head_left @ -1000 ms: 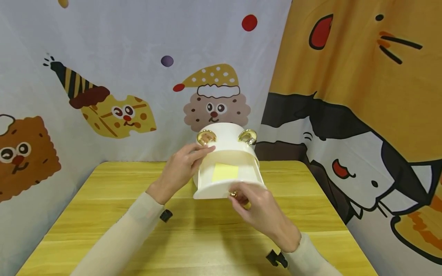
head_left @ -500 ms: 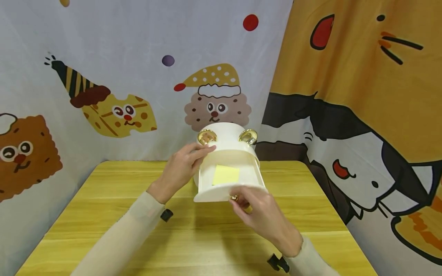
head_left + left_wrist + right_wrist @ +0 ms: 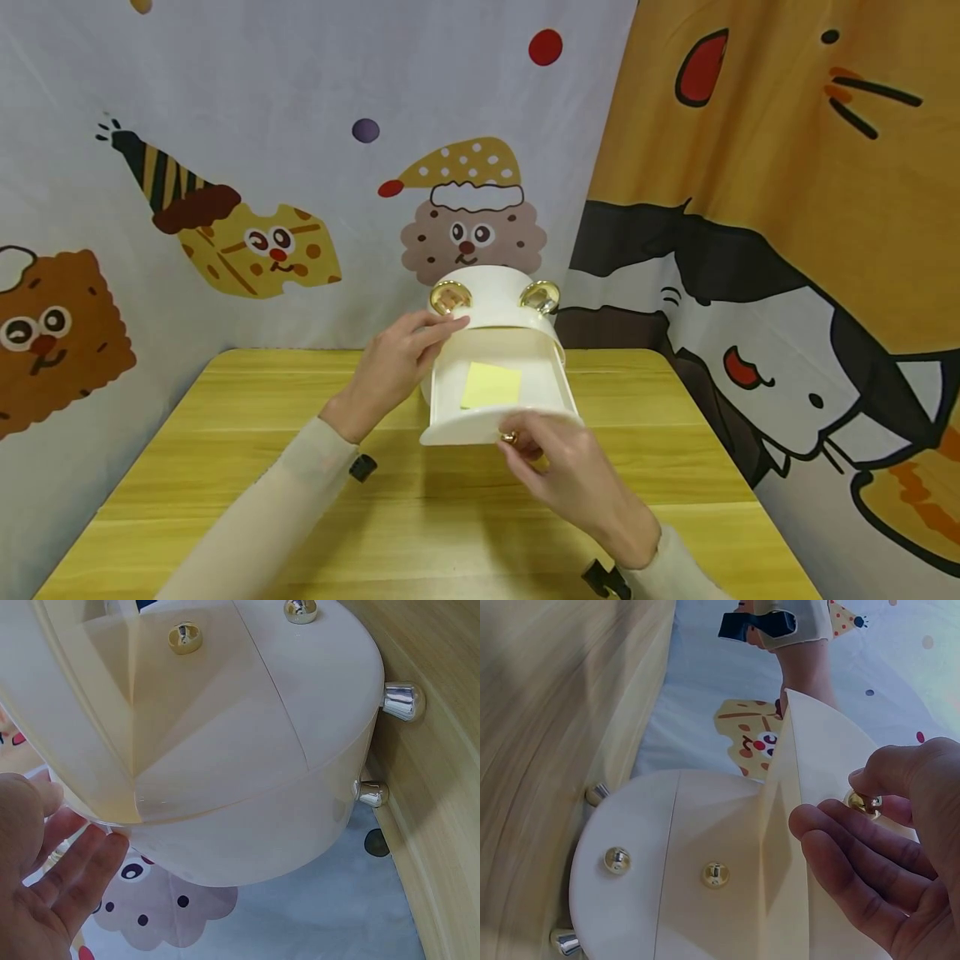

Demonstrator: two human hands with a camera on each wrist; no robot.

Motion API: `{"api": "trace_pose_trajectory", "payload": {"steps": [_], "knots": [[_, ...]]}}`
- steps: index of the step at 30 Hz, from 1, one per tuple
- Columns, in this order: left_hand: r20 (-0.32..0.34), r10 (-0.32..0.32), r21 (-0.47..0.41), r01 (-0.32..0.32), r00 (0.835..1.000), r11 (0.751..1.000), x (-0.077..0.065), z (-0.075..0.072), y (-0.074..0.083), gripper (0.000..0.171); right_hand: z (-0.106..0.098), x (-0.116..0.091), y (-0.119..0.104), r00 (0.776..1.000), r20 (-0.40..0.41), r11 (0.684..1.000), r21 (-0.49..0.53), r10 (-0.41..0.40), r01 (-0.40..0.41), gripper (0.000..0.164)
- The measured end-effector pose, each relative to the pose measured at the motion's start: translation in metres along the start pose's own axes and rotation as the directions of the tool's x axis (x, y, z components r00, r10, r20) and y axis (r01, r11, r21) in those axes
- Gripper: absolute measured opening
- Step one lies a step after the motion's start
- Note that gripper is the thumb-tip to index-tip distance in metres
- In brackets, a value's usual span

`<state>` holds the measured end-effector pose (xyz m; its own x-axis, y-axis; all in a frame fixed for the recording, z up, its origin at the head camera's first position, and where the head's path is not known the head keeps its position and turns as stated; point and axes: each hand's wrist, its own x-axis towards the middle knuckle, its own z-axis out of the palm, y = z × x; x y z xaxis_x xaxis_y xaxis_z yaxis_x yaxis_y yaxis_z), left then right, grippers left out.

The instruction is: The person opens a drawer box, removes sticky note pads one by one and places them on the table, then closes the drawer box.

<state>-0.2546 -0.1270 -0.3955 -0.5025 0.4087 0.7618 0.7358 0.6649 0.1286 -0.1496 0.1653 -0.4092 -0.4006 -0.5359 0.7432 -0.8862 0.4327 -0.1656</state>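
Observation:
A rounded white drawer box (image 3: 491, 292) with two gold ear-like rings (image 3: 540, 297) stands on the table. Its top drawer (image 3: 457, 428) is pulled well out toward me, and a yellow sticky note (image 3: 492, 386) lies inside. Thumb and fingers of my right hand (image 3: 581, 479) pinch the gold knob (image 3: 861, 802) on that drawer's front. My left hand (image 3: 390, 367) rests against the box's upper left side, fingers fairly straight and one reaching to the front below the ear. Below, two more drawer fronts with gold knobs (image 3: 715, 874) sit flush.
The box stands on short gold feet (image 3: 402, 702) at the far part of the wooden table (image 3: 300, 517). Behind it hangs a white cloth (image 3: 300, 75) with cartoon prints; an orange printed cloth (image 3: 787, 150) hangs at the right.
The top drawer has slid a little farther out toward me, with the sticky note moving along in it. My right hand has come nearer with the knob; my left hand has stayed put.

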Motion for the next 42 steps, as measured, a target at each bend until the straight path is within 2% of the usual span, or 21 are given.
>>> {"api": "trace_pose_trajectory", "payload": {"steps": [11,18,29,36,42], "knots": [[-0.017,0.009,-0.001,-0.009,1.0,1.0,-0.0008,0.0019,-0.002,0.044,0.0012,-0.0038,-0.0025,0.999,-0.017,0.999,-0.019,-0.027,0.027,0.038],[0.009,-0.016,-0.001,0.016,1.0,1.0,-0.0007,0.002,-0.0017,0.044,0.0016,-0.0056,-0.0022,0.999,-0.018,0.999,-0.026,-0.033,0.033,0.036],[0.003,-0.016,0.008,0.016,1.0,1.0,-0.0016,0.0028,-0.002,0.045,0.0047,-0.0087,0.0,0.999,-0.011,0.999,-0.004,-0.05,0.05,0.035],[0.003,-0.015,0.008,0.015,1.0,1.0,-0.0011,0.0027,-0.0019,0.045,0.0047,-0.0098,0.0012,0.998,-0.008,0.998,0.004,-0.058,0.058,0.03],[0.002,-0.01,0.006,0.01,1.0,1.0,-0.0009,0.0023,-0.0013,0.046,0.0023,-0.0087,0.0024,0.997,-0.001,0.997,0.009,-0.074,0.074,0.019]]}}
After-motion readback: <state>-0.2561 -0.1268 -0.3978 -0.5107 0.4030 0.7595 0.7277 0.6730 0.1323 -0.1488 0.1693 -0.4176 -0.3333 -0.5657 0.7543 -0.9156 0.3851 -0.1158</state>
